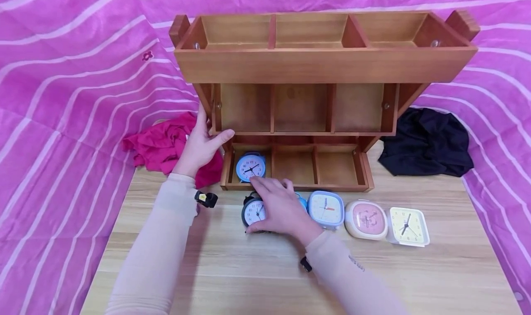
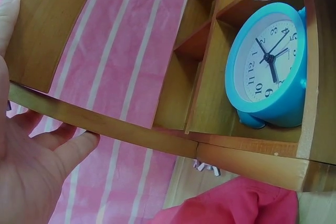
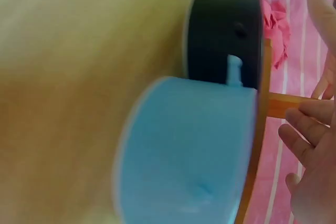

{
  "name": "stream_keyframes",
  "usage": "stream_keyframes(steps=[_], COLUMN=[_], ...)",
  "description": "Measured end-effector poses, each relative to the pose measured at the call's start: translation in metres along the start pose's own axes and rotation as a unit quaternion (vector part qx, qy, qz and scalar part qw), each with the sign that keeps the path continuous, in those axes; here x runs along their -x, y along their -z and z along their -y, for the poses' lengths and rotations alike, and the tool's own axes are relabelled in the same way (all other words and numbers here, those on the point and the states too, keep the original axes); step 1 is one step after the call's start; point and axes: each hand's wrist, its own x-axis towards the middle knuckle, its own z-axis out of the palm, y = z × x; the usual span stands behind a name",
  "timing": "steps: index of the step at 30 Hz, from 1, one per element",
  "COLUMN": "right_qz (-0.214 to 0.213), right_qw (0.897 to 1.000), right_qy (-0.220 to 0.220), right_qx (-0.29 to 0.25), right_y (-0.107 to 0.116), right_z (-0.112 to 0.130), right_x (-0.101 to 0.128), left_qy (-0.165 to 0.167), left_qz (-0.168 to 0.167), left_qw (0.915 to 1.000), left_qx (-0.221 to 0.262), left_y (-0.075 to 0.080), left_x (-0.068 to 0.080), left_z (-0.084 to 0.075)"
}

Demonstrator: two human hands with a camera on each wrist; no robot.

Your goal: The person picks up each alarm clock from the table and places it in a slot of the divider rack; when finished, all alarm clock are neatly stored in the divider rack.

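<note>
My left hand (image 1: 199, 144) holds the left side of a wooden tiered box (image 1: 323, 66), thumb in front; in the left wrist view its fingers (image 2: 76, 153) pass behind a wooden strip. A round blue alarm clock (image 1: 250, 166) stands in the lowest tier's left compartment. Over a round black alarm clock (image 1: 254, 212) hovers my right hand (image 1: 282, 206), its fingers (image 3: 304, 129) loosely bent and apart from the clocks in the right wrist view. Beside the black clock is a light blue one (image 3: 184, 150), mostly hidden by the hand in the head view.
Rightward along the table (image 1: 249, 278) stand a periwinkle square clock (image 1: 326, 208), a white clock with a pink face (image 1: 366, 219) and a square pale-yellow-faced clock (image 1: 408, 226). Pink cloth (image 1: 166, 139) lies left of the box, black cloth (image 1: 429, 142) right of it.
</note>
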Motion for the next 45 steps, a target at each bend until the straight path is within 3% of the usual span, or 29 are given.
stream_keyframes(steps=[15, 20, 34, 45], right_qz=[0.022, 0.010, 0.002, -0.019], right_qw=[0.999, 0.998, 0.999, 0.999], right_qy=[-0.024, -0.029, -0.046, -0.027], right_qx=[0.043, 0.061, 0.023, 0.028], right_y=[-0.017, -0.021, -0.027, -0.031], right_z=[0.000, -0.003, -0.005, -0.009], right_x=[0.016, 0.017, 0.016, 0.014], left_qy=[0.012, 0.010, 0.019, 0.034], left_qz=[0.003, 0.003, 0.003, 0.007], left_qw=[0.9999, 0.9999, 0.9998, 0.9994], left_qx=[-0.003, 0.000, -0.002, -0.007], left_y=[0.000, 0.000, 0.000, 0.001], left_x=[-0.001, -0.004, -0.002, -0.001], left_z=[-0.001, -0.002, 0.001, -0.002])
